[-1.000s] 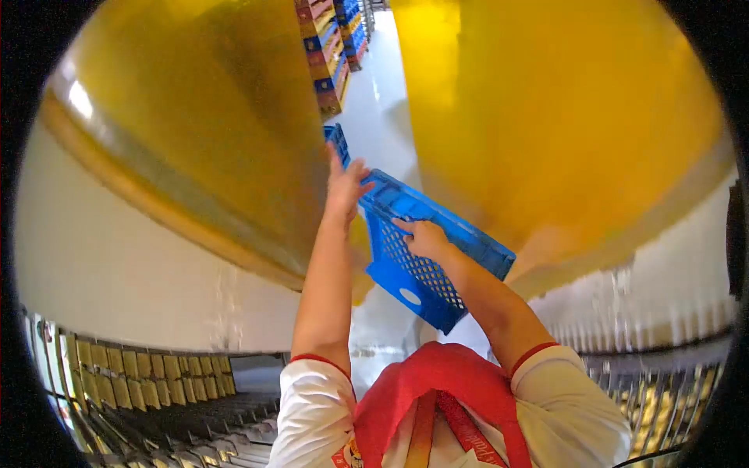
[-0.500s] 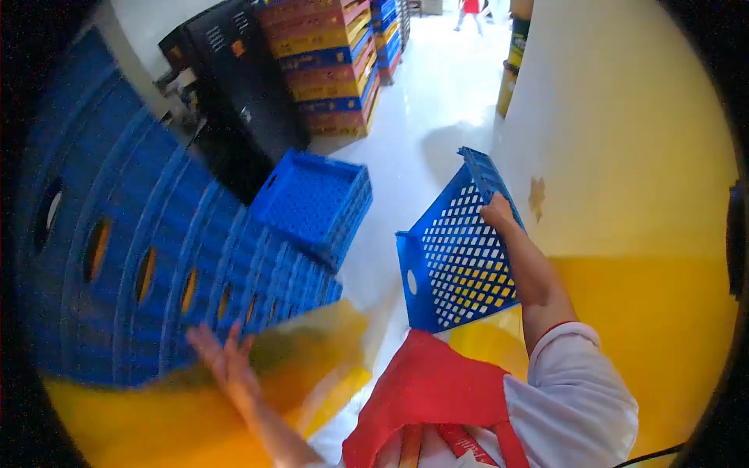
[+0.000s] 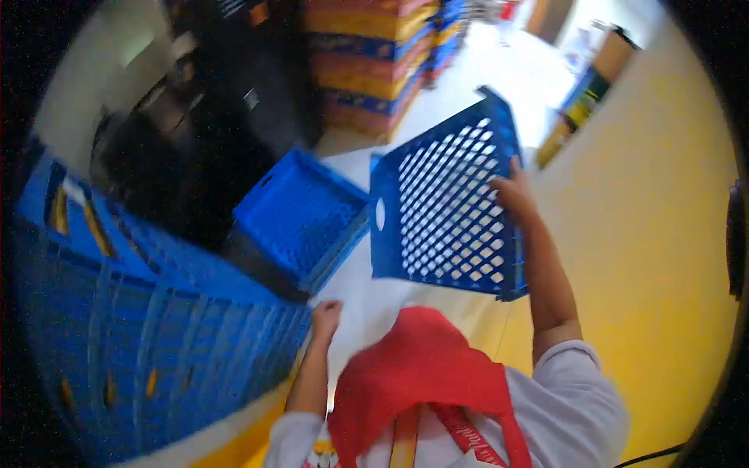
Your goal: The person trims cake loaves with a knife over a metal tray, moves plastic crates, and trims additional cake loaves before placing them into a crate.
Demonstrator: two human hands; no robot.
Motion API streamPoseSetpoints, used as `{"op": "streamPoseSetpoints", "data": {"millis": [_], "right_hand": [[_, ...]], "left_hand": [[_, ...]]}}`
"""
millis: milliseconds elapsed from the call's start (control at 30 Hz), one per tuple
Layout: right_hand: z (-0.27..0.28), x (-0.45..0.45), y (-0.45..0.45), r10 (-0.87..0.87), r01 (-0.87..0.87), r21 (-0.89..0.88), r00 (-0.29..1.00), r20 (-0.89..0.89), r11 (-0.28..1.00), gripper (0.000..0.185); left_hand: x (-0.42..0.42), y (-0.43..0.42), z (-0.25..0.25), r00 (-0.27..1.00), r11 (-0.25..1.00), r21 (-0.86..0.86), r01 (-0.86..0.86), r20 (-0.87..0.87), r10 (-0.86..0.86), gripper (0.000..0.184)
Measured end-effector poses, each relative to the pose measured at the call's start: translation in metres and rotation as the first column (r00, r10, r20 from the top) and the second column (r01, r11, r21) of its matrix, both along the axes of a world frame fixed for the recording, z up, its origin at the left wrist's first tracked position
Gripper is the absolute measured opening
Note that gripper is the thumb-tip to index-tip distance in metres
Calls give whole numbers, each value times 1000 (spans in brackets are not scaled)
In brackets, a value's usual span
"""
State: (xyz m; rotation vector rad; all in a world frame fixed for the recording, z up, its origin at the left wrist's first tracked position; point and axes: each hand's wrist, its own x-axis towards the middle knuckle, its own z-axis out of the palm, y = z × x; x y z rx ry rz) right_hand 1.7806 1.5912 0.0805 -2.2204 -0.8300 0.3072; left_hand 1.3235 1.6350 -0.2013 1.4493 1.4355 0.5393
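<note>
My right hand [image 3: 515, 195] grips the rim of a blue plastic crate [image 3: 449, 207] with a diamond-mesh bottom. The crate is tipped on its side, its mesh facing me, and I see no load in it. My left hand [image 3: 326, 317] has its fingers curled closed, and nothing shows in them. It is beside the near end of a tall stack of blue crates [image 3: 179, 343] on the left. Just beyond that hand stands a lower blue crate pile [image 3: 300, 214], its top crate open upward. The held crate's left edge overlaps this pile in view.
Red, yellow and blue crates [image 3: 359, 70] stand stacked at the back. A dark cabinet [image 3: 265, 86] is behind the low pile. A yellow-and-cream wall [image 3: 624, 257] closes the right side, with containers [image 3: 581, 109] against it farther along. Pale floor [image 3: 523, 66] runs away between them.
My left hand has swung inward from the tall stack, its spread fingers now curled. My right hand has brought the crate up and leftward, turning its mesh more toward me. The view has shifted.
</note>
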Motion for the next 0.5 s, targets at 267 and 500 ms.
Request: {"op": "streamPoseSetpoints", "data": {"millis": [267,500], "right_hand": [[10,72,35,452,-294,358,717,-530,886,26],[-43,108,86,444,-439,223,501,-743,870,28]], "left_hand": [[126,-101,-39,780,365,-930,-35,203,592,104],[225,-153,-67,-19,405,-907,115,405,914,69]]}}
